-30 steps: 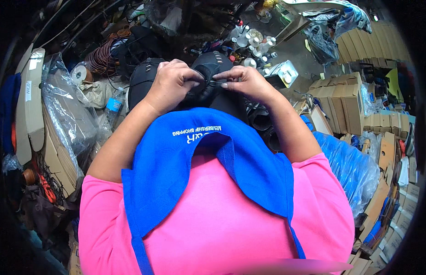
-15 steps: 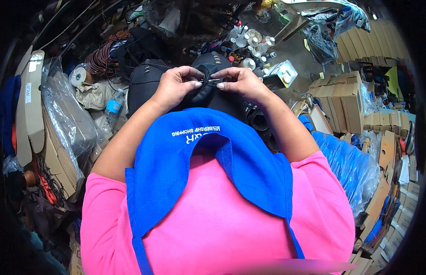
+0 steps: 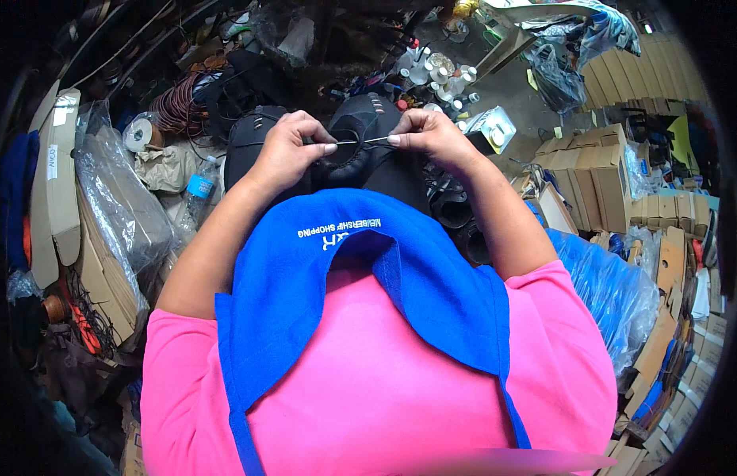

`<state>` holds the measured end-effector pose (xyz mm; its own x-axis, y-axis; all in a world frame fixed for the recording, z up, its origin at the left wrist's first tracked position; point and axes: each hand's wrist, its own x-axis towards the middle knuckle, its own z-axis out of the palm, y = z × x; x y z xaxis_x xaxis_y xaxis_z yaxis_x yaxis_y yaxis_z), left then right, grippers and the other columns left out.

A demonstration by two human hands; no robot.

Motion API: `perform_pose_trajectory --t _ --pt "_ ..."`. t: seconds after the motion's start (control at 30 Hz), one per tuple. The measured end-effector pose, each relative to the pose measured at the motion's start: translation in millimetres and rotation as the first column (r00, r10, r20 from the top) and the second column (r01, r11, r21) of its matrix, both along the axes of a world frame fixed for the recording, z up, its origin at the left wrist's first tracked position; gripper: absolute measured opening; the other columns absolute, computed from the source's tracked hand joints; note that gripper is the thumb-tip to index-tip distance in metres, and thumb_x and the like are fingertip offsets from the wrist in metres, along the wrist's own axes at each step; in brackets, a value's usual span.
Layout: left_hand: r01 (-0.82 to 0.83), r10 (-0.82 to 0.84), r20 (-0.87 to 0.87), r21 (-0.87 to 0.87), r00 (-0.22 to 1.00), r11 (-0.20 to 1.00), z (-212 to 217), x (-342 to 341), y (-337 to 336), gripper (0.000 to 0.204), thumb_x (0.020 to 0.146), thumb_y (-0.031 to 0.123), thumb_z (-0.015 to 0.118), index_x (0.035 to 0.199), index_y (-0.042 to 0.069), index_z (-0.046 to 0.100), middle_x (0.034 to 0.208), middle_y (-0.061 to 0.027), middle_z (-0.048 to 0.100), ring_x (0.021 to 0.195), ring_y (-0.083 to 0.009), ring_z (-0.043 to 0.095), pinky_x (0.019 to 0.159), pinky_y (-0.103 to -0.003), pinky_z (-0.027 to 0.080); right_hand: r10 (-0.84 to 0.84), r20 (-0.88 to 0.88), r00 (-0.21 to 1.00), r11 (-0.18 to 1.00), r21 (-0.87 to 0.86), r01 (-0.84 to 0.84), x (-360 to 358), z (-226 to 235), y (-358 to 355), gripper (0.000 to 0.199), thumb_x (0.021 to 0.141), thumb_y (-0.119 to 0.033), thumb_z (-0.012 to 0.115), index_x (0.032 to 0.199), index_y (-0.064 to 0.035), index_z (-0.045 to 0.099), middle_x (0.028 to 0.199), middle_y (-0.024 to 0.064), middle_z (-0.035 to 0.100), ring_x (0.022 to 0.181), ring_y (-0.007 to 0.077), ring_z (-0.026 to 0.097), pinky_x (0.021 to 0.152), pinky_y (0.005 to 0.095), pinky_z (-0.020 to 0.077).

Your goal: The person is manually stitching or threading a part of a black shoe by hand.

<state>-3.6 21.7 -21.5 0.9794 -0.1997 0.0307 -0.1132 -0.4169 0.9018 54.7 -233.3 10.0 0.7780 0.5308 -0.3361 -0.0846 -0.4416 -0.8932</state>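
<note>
brown cardboard boxes (image 3: 598, 178) stacked right; blue-labelled clear bottle (image 3: 195, 194) left.

Blue apron (image 3: 384, 278) over pink shirt (image 3: 384, 397) fills lower centre. Left: clear plastic bags (image 3: 114, 198) against flat cardboard sheets (image 3: 55, 182), tape roll (image 3: 136, 135), plastic water bottle (image 3: 195, 194), coil of reddish cord (image 3: 178, 107). Right: stacked cardboard boxes (image 3: 598, 186), blue plastic bag (image 3: 614, 289). Top centre: cluster of small white pots (image 3: 436, 75), small open box (image 3: 493, 128).

Clutter (image 3: 432, 71) and cardboard boxes (image 3: 590, 174) crowd the hands (image 3: 360, 143).
</note>
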Motion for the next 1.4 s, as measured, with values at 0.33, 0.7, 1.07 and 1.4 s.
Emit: perform_pose_trajectory --t 0.33,0.7,1.07,1.4 --pt "0.163 -0.162 -0.021 0.202 0.987 0.966 17.4 8.0 -18.1 0.016 0.084 0.008 0.058 0.099 0.003 0.061 0.084 -0.0169 0.064 0.078 -0.0249 0.064 0.070 -0.033 0.048 0.096 -0.017 0.995 0.994 -0.057 -0.097 -6.3 -4.7 -18.8 0.020 0.080 -0.020 0.069 0.087 -0.0013 0.065 0.087 0.0012 0.056 0.084 0.0098 0.053 0.077 0.0251 0.0420" --pt "0.217 -0.337 0.230 0.425 0.913 0.879 19.8 15.8 -23.6 0.009 0.081 0.012 0.053 0.084 0.004 0.057 0.075 -0.0183 0.062 0.077 -0.0363 0.061 0.069 -0.047 0.046 0.101 0.711 0.696 0.930 -0.316 0.189 17.5 29.1 -19.2 0.017 0.079 -0.023 0.066 0.088 -0.0091 0.067 0.094 0.0079 0.058 0.089 0.0241 0.056 0.076 0.0352 0.0447" --pt "0.297 -0.399 0.148 0.452 0.905 0.841 20.1 16.4 -8.6 0.007 0.077 0.009 0.052 0.084 0.005 0.052 0.074 -0.0178 0.061 0.078 -0.0363 0.060 0.066 -0.047 0.046 0.786 0.456 0.417 0.562 -0.809 -0.172 -9.0 38.6 40.4 0.018 0.075 -0.009 0.055 0.093 -0.0134 0.053 0.078 0.0044 0.062 0.090 0.0230 0.057 0.091 0.0390 0.0353" --pt "0.201 -0.363 0.184 0.572 0.913 0.795 17.9 -12.6 50.6 0.013 0.076 0.003 0.045 0.088 0.006 0.049 0.079 -0.0157 0.059 0.081 -0.0356 0.058 0.076 -0.048 0.042 0.682 0.573 0.454 0.693 -0.704 -0.153 -2.8 11.5 -9.4 0.015 0.073 -0.007 0.058 0.086 -0.0125 0.052 0.074 0.0051 0.058 0.085 0.0249 0.055 0.085 0.0399 0.0373"
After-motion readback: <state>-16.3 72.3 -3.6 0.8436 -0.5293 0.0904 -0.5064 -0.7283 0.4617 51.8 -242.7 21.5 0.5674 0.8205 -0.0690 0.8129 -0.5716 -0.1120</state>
